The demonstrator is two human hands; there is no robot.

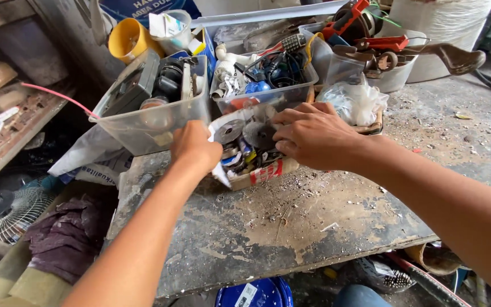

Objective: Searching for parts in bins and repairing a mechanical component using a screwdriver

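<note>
1. Clutter frames the workbench's left edge: a fan grille (15, 207) lies on the floor below, purple rags (66, 236) are heaped just beside the bench, and a yellow cup (127, 38) stands at the back.
2. Next comes a clear plastic bin (149, 122) of dark tool parts, standing at the bench's near-left corner and touching a small cardboard box (257, 173).
3. The person's left hand (194, 149) is curled shut on the box's white-lined left edge, gripping it; the fingertips are hidden inside.
4. The box itself sits mid-bench between both hands, packed with grinding discs (231, 131) and small metal hardware, all of it in the box and nothing lifted out, so the sorting looks barely begun.
5. The right hand (313, 136) lies palm down over the box, fingers bent and pinching a grey disc (258, 133) at the top of the pile.
6. Behind, a second clear tub (268, 91) holds cables and fittings, with a crumpled plastic bag (354, 102) just beside it.
7. At far right, a white bucket (396, 77) bristles with red-handled tools above the scarred, dusty benchtop (291, 227).
</note>
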